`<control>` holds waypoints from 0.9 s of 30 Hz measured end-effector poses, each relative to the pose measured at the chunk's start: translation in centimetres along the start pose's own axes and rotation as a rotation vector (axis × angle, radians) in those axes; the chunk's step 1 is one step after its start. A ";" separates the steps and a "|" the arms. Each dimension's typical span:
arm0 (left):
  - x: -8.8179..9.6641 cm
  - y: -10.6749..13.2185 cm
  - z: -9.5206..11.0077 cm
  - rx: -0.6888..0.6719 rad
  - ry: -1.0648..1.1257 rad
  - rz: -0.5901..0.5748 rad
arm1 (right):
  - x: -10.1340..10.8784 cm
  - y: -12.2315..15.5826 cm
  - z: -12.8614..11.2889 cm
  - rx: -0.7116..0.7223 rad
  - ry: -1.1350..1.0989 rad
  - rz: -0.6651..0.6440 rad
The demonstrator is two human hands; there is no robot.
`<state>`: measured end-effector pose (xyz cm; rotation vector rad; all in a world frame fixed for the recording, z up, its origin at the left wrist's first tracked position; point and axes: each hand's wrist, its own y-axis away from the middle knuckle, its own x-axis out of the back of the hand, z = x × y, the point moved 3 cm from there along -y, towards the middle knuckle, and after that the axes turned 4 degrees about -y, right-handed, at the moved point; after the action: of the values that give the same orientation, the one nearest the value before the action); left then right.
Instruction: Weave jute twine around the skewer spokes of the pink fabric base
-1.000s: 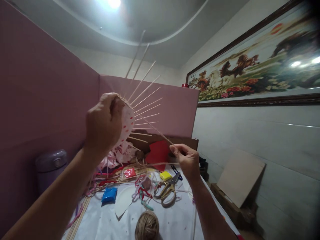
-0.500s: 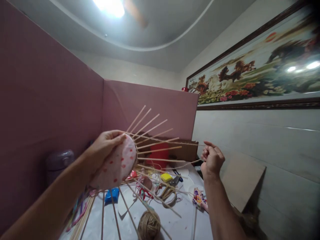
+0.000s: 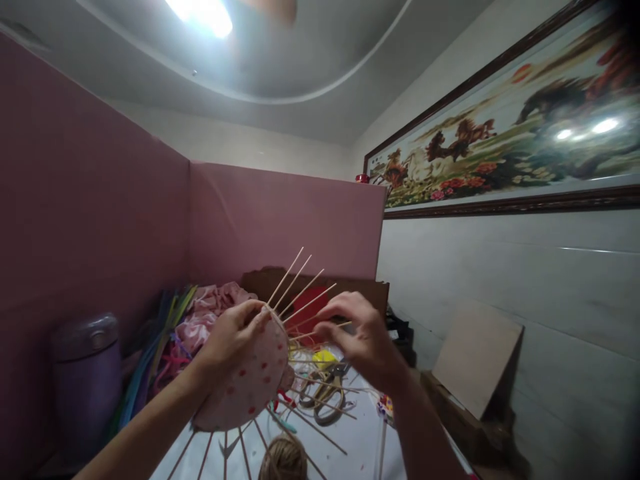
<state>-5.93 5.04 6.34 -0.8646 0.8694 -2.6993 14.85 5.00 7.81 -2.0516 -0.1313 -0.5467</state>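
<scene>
Disc (image 3: 253, 383) sits pinched in left hand (image 3: 233, 337), right hand (image 3: 363, 340) curled loosely near sticks (image 3: 301, 293), its hold unclear.

From here I make out scissors (image 3: 334, 385) toward the bench's (image 3: 355, 457) right edge, a yellow packet (image 3: 324, 357) just beyond, and a framed horse picture (image 3: 480, 153) on the wall (image 3: 460, 267).

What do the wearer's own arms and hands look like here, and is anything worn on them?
The left hand and right hand are ungloved, five-fingered human hands. The left forearm and right forearm show no sleeves, cables or markings. No watch or bracelet shows; rings are too small to judge.
</scene>
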 end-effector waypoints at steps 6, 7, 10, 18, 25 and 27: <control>-1.0 0.5 0.9 -0.065 -0.129 -0.020 | -4.7 0.8 -1.1 0.028 0.209 -0.140; -1.0 0.6 0.9 -0.065 -0.114 -0.023 | -5.0 0.7 -0.9 0.016 0.169 -0.149; -0.8 0.8 0.8 -0.057 -0.055 -0.031 | -4.9 0.5 -0.1 -0.091 -0.116 -0.179; -0.2 1.0 1.7 -0.053 0.027 -0.034 | -2.5 -0.3 0.6 -0.446 -0.736 -0.228; 1.5 0.5 1.7 -0.040 0.081 -0.019 | 0.9 -1.3 0.9 -0.472 -0.470 -0.340; 1.8 0.5 1.5 -0.030 0.092 -0.042 | 2.7 -2.1 1.1 -0.343 -0.261 -0.285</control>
<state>-6.56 3.33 7.94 -0.7789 0.9226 -2.7881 16.92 6.67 10.21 -2.4536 -0.5219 -0.4967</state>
